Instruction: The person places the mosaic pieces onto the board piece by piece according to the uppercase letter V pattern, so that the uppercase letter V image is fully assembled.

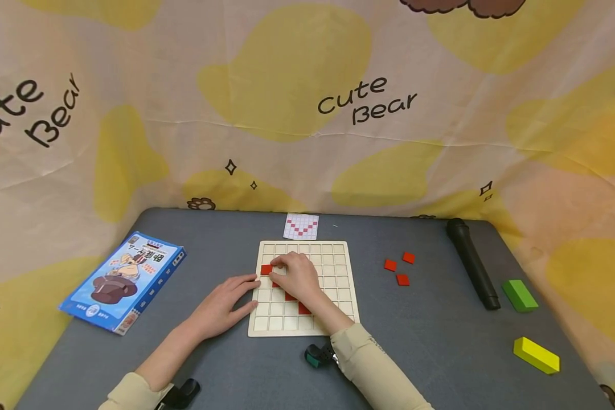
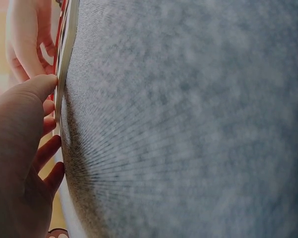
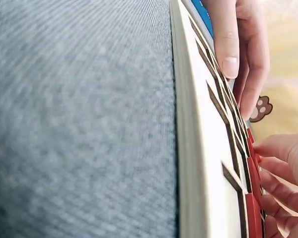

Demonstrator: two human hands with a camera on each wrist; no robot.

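A pale wooden grid board (image 1: 333, 273) lies on the table with red square tiles in a diagonal run of its cells. My left hand (image 1: 224, 304) rests along the board's left edge, fingers extended; its thumb and fingertips meet the rim in the left wrist view. Over the board's left part is my right hand (image 1: 299, 279), thumb and index finger parted beside the upper-left red tile (image 1: 266, 270). In the right wrist view its fingertips are right at the red tiles (image 3: 253, 213). The hand partly covers the tile below that one.
Three loose red tiles (image 1: 402, 280) lie right of the board. Behind it is a pattern card (image 1: 300, 226) with a pink V. A blue box (image 1: 123, 282) is at left; a black microphone (image 1: 472, 265), green block (image 1: 520, 295) and yellow block (image 1: 537, 355) are at right.
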